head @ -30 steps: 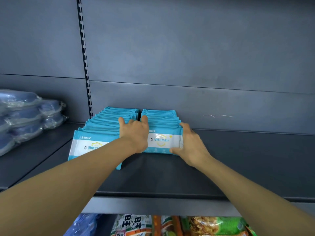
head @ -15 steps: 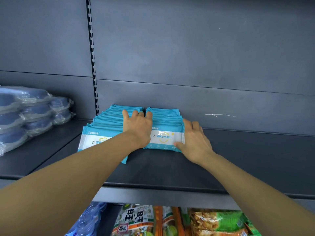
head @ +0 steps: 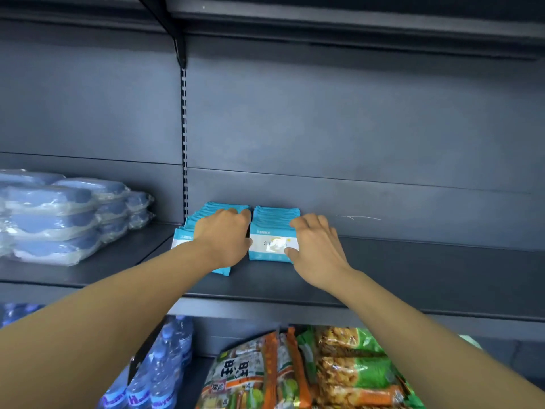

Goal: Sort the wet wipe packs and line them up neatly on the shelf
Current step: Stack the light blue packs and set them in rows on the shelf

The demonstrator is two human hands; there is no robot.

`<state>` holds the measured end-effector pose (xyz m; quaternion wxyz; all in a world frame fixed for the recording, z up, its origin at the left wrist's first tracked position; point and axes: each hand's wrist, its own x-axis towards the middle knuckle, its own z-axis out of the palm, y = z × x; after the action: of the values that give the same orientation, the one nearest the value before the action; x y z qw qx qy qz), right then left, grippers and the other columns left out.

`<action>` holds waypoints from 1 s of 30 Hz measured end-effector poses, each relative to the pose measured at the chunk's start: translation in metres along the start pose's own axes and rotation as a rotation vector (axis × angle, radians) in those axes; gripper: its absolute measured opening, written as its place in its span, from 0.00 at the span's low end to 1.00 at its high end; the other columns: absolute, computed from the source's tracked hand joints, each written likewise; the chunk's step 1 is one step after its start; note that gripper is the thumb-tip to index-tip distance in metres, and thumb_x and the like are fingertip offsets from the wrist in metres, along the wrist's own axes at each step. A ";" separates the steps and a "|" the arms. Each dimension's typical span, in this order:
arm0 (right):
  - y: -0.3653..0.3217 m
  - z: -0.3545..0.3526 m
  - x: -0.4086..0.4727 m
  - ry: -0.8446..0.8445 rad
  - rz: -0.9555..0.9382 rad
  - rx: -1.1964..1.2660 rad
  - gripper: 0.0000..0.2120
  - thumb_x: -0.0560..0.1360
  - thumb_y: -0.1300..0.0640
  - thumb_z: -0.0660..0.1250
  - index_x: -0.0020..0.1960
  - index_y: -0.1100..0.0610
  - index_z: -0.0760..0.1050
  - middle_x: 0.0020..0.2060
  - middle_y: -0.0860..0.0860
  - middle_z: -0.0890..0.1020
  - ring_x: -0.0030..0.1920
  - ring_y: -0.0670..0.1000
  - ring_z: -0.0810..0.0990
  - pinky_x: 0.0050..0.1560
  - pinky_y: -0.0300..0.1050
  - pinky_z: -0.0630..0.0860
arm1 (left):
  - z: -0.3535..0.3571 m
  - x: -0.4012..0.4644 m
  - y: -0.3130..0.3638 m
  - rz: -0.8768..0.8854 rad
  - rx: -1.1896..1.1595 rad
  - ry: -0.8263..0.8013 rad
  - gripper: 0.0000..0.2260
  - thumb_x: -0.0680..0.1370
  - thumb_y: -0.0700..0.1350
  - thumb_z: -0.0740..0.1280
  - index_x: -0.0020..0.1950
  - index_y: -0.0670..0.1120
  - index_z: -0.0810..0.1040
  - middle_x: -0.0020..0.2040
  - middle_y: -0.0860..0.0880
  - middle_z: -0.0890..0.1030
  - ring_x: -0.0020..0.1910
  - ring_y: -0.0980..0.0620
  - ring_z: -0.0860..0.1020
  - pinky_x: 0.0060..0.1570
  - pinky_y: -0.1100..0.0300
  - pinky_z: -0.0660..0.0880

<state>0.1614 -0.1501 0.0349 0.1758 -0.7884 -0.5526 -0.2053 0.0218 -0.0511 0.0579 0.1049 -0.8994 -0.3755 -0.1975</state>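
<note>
Two rows of teal and white wet wipe packs lie overlapped on the dark shelf [head: 413, 270], running back to the rear wall. My left hand [head: 227, 237] lies on top of the left row [head: 206, 214], fingers bent over the packs at the gap between the rows. My right hand [head: 317, 245] rests on the right side of the right row [head: 274, 216], fingers on top and thumb against the front pack [head: 267, 246]. The left row's front pack is mostly hidden by my forearm.
Stacked clear-wrapped blue packs [head: 59, 214] fill the shelf section to the left, past a slotted upright [head: 184, 143]. The shelf below holds water bottles [head: 159, 370] and snack bags [head: 295, 373]. Another shelf [head: 354, 28] hangs overhead.
The view has tilted up and pulled back. My right hand has shifted from the row's right edge up onto its top, the thumb now on the front pack. My left hand stays on the left row.
</note>
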 end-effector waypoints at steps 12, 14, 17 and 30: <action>-0.089 0.008 -0.121 -0.120 0.042 0.129 0.21 0.76 0.52 0.66 0.66 0.56 0.67 0.62 0.54 0.71 0.65 0.55 0.67 0.64 0.50 0.67 | 0.018 -0.140 -0.060 0.025 -0.102 -0.237 0.14 0.78 0.53 0.61 0.61 0.50 0.70 0.59 0.47 0.77 0.58 0.43 0.75 0.53 0.52 0.71; -0.103 0.027 -0.147 -0.194 0.065 0.140 0.21 0.76 0.53 0.66 0.66 0.56 0.67 0.62 0.54 0.71 0.65 0.56 0.67 0.64 0.50 0.68 | 0.037 -0.168 -0.071 0.028 -0.120 -0.300 0.13 0.78 0.53 0.62 0.60 0.50 0.70 0.59 0.47 0.77 0.58 0.43 0.75 0.51 0.53 0.70; -0.123 0.058 -0.186 -0.293 0.095 0.137 0.19 0.74 0.54 0.67 0.62 0.57 0.69 0.59 0.55 0.72 0.64 0.58 0.69 0.61 0.50 0.70 | 0.069 -0.209 -0.085 0.010 -0.152 -0.387 0.13 0.78 0.51 0.61 0.60 0.50 0.71 0.59 0.44 0.76 0.58 0.41 0.75 0.49 0.53 0.69; -0.149 0.236 -0.348 -0.827 0.140 0.149 0.21 0.76 0.53 0.64 0.67 0.57 0.66 0.64 0.55 0.69 0.65 0.56 0.68 0.62 0.50 0.69 | 0.253 -0.376 -0.114 -0.053 -0.216 -0.784 0.14 0.78 0.53 0.61 0.62 0.50 0.70 0.58 0.46 0.78 0.56 0.44 0.76 0.50 0.53 0.74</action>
<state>-0.0547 -0.2612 -0.3392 0.0094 -0.8251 -0.5350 0.1814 -0.2310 -0.1249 -0.3285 -0.1466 -0.9024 -0.3870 0.1196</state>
